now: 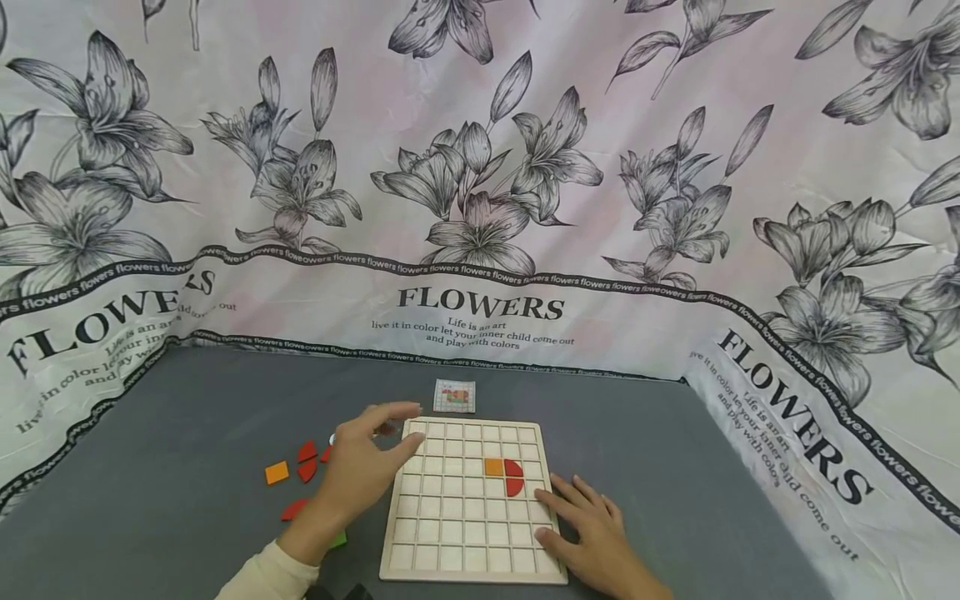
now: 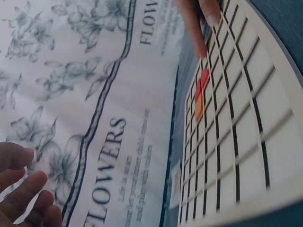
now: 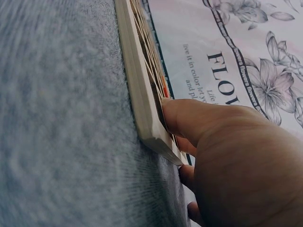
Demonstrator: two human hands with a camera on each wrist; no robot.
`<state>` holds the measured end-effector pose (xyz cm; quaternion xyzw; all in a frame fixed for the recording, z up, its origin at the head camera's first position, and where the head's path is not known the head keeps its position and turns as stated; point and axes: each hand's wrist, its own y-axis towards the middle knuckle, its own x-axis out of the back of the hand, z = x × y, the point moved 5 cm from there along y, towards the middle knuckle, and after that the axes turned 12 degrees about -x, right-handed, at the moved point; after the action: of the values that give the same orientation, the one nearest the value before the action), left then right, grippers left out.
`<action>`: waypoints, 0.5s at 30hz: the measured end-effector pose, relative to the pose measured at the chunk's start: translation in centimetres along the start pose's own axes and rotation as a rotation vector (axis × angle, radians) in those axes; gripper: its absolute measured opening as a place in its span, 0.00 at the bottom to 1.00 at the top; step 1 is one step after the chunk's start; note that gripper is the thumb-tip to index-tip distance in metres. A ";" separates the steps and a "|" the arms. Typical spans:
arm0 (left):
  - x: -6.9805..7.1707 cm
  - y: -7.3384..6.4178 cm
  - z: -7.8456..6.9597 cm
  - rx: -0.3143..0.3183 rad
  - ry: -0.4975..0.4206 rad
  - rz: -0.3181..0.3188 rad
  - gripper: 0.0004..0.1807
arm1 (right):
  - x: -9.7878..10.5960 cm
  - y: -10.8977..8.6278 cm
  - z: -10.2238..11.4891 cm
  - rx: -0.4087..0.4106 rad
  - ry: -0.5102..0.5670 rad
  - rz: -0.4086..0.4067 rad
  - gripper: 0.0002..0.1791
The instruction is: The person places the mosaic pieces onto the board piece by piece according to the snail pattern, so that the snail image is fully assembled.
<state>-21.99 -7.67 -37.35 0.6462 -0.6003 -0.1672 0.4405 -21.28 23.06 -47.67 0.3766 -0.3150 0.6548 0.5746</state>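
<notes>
My left hand [image 1: 360, 467] hovers over the left edge of the wooden grid board [image 1: 438, 533], thumb and fingers spread apart with nothing visible between them. In the left wrist view, the fingers of this left hand [image 2: 26, 194] are loosely bent. My right hand [image 1: 592, 537] rests at the board's right edge; its thumb [image 3: 182, 116] and fingertips touch the rim. Set in the board's cells are an orange square [image 1: 493, 467] and, beside it, two red quarter-round pieces [image 1: 513, 477], one above the other, forming a half circle.
Left of the board lie loose pieces: an orange square tile [image 1: 277, 472], red rounded pieces [image 1: 307, 467], another red piece [image 1: 293, 509] and a green piece [image 1: 339, 540], partly hidden by the left arm. A small printed pattern card [image 1: 454, 396] lies behind the board. Flower-printed cloth [image 1: 480, 325] surrounds the grey table.
</notes>
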 end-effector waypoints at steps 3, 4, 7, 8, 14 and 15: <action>2.4 -0.8 0.2 -0.008 0.040 -0.045 0.21 | -0.1 0.0 0.0 -0.001 0.000 -0.003 0.27; 3.2 -1.1 0.3 -0.006 0.059 -0.060 0.21 | -0.1 0.0 0.0 -0.004 0.001 0.001 0.27; 5.5 -1.7 0.5 0.012 0.096 -0.092 0.22 | -0.2 0.1 -0.1 -0.008 -0.004 0.005 0.28; 6.2 -1.9 0.6 0.017 0.100 -0.102 0.22 | -0.2 0.0 0.0 -0.003 -0.005 0.001 0.28; 9.6 -3.1 1.6 0.070 0.126 -0.151 0.24 | 0.0 0.0 0.0 0.013 -0.011 -0.014 0.27; 10.0 -3.4 1.9 0.078 0.133 -0.160 0.24 | -0.1 0.0 0.0 0.010 -0.011 -0.008 0.27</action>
<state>-19.03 -17.99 -37.85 0.7183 -0.5223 -0.1351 0.4393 -21.31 22.99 -47.70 0.3843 -0.3134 0.6520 0.5735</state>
